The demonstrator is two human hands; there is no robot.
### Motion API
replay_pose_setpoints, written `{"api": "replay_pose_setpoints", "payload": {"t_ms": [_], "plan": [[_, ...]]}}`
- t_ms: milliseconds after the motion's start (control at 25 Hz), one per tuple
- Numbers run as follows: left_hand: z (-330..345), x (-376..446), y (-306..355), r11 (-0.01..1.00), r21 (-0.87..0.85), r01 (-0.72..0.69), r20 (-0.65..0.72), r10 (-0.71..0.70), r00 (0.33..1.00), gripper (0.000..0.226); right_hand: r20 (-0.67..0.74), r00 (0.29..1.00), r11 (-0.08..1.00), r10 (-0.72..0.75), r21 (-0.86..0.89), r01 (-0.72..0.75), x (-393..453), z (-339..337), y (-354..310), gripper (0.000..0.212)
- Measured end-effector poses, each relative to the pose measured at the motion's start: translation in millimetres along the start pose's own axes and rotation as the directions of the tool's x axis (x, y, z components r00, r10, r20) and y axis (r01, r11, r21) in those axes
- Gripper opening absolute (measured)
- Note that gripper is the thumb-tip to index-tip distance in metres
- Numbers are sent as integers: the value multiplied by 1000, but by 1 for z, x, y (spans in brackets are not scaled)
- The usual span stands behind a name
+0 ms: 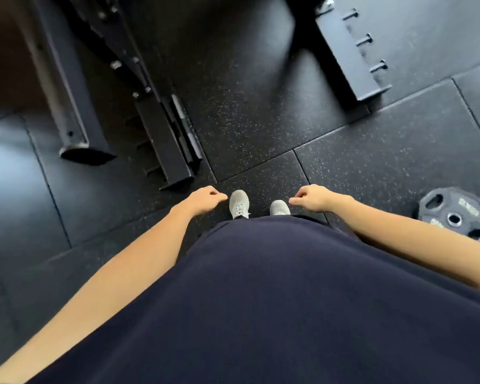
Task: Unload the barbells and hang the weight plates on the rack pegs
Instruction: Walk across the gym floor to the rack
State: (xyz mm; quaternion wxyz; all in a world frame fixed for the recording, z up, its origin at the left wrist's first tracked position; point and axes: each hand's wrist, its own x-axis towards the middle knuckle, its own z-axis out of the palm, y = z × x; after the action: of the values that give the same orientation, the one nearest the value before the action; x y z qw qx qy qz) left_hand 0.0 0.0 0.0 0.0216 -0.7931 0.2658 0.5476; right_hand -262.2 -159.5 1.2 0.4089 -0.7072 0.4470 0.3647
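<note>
Standing between loads: left hand and right hand hang loosely curled, holding nothing. Weight plate lies flat on floor at right; likely next: stoop, grip, carry to rack pegs.

Black rubber floor tiles flecked with pale specks spread underfoot, seams running diagonally. A dark steel frame foot sits at left, another post base beside it. Cool light glares off the far-left tiles.
</note>
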Motion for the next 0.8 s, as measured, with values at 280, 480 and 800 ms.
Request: {"api": "replay_pose_setpoints", "payload": {"t_ms": [280,480,800], "plan": [[89,-72,-57,903,-376,207,-70,-250,966,29,122,978,926,-168,-320,198,14,-29,-51,46],[151,-110,-116,733,-625,269,-111,-424,899,36,286,923,745,-257,-550,377,19,10,-124,46],[192,-159,-253,541,-807,237,-15,-419,908,31,428,858,494,-284,-702,513,12,130,-267,50]]}}
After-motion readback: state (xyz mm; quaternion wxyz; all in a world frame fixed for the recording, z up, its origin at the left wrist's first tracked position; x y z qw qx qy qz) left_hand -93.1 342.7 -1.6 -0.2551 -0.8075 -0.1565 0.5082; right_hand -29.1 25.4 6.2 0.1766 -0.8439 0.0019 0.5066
